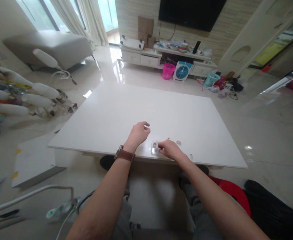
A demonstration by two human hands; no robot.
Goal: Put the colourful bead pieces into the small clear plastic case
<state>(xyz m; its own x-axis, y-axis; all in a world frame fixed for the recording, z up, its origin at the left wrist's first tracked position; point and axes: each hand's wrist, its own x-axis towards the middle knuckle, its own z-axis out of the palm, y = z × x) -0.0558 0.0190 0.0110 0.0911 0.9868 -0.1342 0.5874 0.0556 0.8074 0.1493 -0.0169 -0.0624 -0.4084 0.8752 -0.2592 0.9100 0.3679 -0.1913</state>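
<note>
the fingers of the right hand are bent and drawn close together at the right side of a small clear box; whether they pinch anything cannot be told. the box lies flat near the front edge of a white table, with something small and round showing inside. the left hand hovers to the box's left and a little farther back, its thumb and fingers curled with a gap parting them, gripping nothing that shows. a brown-strapped watch sits on that wrist. just beyond the right hand is a small colourful piece, partly hidden, and near it lies a small round item, too small to make out. another little clear item rests by the front edge, right of the forearm. past the table stand a pink basket, a blue and white fan and a long white cabinet beneath a television.
</note>
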